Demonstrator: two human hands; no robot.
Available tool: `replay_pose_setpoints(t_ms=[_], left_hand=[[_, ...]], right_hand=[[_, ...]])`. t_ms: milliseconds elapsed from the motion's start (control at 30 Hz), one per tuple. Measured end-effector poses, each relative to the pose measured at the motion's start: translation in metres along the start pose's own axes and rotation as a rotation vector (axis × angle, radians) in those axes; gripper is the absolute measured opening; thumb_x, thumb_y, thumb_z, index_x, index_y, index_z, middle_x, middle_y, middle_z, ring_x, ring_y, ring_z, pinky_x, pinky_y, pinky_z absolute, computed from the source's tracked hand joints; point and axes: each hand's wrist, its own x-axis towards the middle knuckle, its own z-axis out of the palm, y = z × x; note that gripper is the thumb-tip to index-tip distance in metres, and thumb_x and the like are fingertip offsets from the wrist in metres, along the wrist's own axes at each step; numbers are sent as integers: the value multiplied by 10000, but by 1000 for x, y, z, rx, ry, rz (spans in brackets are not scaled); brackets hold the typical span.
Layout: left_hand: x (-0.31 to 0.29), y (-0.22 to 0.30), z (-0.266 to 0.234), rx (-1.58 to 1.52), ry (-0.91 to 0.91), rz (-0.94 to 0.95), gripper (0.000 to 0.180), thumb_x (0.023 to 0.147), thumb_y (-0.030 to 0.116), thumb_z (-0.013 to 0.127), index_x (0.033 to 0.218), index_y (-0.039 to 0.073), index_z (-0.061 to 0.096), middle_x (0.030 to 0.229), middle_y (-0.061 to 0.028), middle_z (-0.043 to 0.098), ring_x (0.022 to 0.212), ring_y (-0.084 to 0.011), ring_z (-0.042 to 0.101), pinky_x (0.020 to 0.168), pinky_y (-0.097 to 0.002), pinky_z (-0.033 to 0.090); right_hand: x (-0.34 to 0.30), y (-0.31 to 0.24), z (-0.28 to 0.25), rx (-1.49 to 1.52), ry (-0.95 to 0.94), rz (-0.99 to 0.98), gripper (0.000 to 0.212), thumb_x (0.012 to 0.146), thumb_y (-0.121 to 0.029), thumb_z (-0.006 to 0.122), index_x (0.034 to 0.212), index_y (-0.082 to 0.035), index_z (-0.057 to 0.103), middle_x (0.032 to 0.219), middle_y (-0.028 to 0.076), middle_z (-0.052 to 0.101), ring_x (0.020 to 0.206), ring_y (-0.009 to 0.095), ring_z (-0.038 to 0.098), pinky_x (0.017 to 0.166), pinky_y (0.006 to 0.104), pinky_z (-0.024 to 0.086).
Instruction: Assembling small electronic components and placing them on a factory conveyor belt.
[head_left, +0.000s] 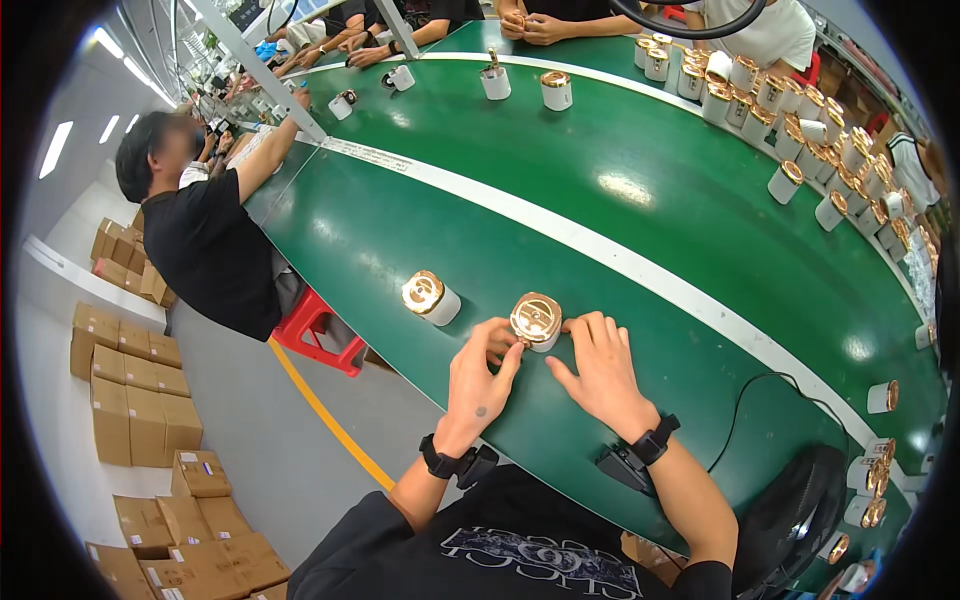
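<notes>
A small white container with a shiny rose-gold lid (pixel 537 318) stands on the green work surface in front of me, lid up. My left hand (pixel 482 380) is at its left side, with curled fingers and thumb against the near left edge. On the other side, my right hand (pixel 605 375) has its fingers apart, the index fingertip at the container's right edge and the thumb pointing toward it. To the left lies a similar white container with a gold lid (pixel 428 296), tilted on its side and apart from my hands.
A white strip (pixel 590 248) divides my green table from the green belt (pixel 660 165). Several gold-lidded containers (pixel 790 180) crowd the far right. By my right wrist is a black device (pixel 625 468); a black bag-like object (pixel 800 510) lies farther right. A co-worker (pixel 205 240) sits at left.
</notes>
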Motion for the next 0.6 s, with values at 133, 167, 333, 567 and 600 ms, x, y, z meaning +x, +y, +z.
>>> replay_pose_setpoints(t_ms=[133,167,333,567,600], left_hand=[[-3,0,7,-66,-7,-4,460,949,-5,719,1377,-4,550,1021,-114,733,845,-187,732,725,-302,552],[-3,-1,9,-57,10,22,462,948,-9,718,1378,-4,550,1046,-116,726,851,-184,731,719,-296,549],[-5,1,11,1,98,79,478,946,-17,718,1393,3,548,1164,-120,673,872,-172,726,690,-278,531],[-4,-4,15,-109,85,31,486,962,-20,697,1419,-1,533,1193,-113,637,869,-160,712,681,-278,522],[-4,-6,14,-144,47,4,488,965,-20,692,1424,-3,528,1180,-111,640,865,-158,710,682,-279,523]], right_hand=[[0,1,0,9,7,-7,474,856,-253,820,1213,-24,607,1157,121,560,1059,306,542,889,433,415],[1,0,-1,13,5,-8,473,855,-253,820,1209,-24,606,1158,122,560,1059,309,543,891,436,416],[6,-2,3,3,15,-53,487,866,-248,815,1235,-18,596,1145,131,562,1039,322,550,870,448,424],[6,-3,4,-50,27,-54,438,872,-246,800,1180,-14,592,1109,144,566,1011,333,550,850,453,419],[8,-4,6,-67,37,-38,425,873,-245,797,1166,-15,592,1099,145,567,1003,335,549,844,454,417]])
